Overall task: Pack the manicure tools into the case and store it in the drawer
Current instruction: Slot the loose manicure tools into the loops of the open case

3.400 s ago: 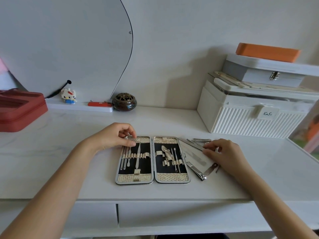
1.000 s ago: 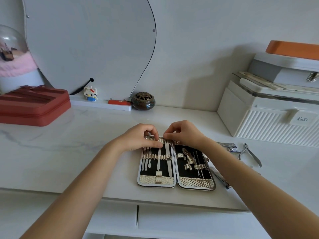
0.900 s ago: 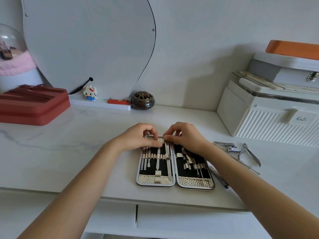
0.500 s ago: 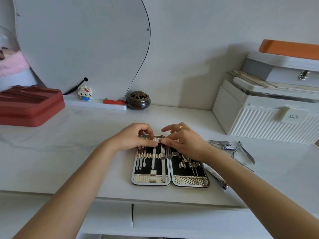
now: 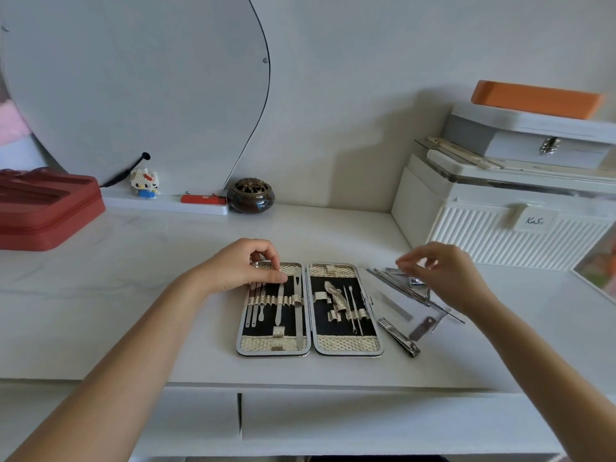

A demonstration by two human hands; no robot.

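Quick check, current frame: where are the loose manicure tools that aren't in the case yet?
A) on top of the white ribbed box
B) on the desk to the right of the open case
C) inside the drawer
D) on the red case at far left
B: the loose tools lie on the desk just right of the open case, under the right hand.

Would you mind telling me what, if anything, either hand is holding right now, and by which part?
Nothing is held. The left hand rests on the open case's top left corner; the right hand hovers empty over the loose tools.
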